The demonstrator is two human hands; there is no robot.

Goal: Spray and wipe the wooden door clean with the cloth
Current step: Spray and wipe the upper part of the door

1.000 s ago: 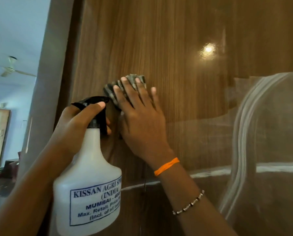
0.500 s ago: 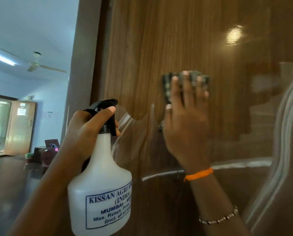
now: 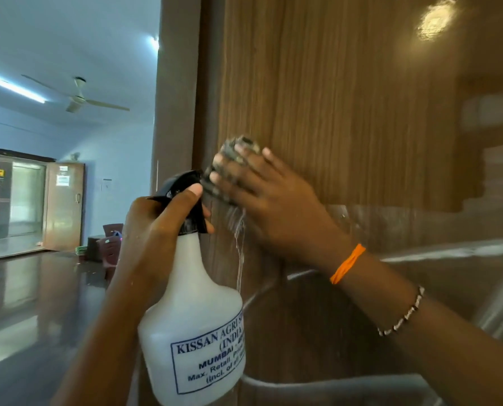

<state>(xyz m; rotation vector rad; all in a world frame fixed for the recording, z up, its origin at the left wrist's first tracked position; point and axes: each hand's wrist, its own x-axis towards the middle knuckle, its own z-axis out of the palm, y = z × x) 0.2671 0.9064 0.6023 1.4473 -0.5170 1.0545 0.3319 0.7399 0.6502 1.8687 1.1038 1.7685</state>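
Wooden door (image 3: 346,98), right hand (image 3: 276,206) fingers flat on cloth (image 3: 235,153), left hand (image 3: 153,230) gripping spray bottle (image 3: 194,317) (blocking door's edge)

Brown wood-grained door (image 3: 346,98), white bottle (image 3: 191,303), grey patterned cloth (image 3: 238,150).

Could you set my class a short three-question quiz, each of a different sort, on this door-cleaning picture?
1. True or false: the white plastic spray bottle is held in the left hand.
2. What does the right hand press against the brown wooden door?
A. a sponge mop
B. a grey crumpled cloth
C. a paper sheet
3. Fill in: the band nearest the right hand is coloured ____.

Key: 1 true; 2 B; 3 orange.
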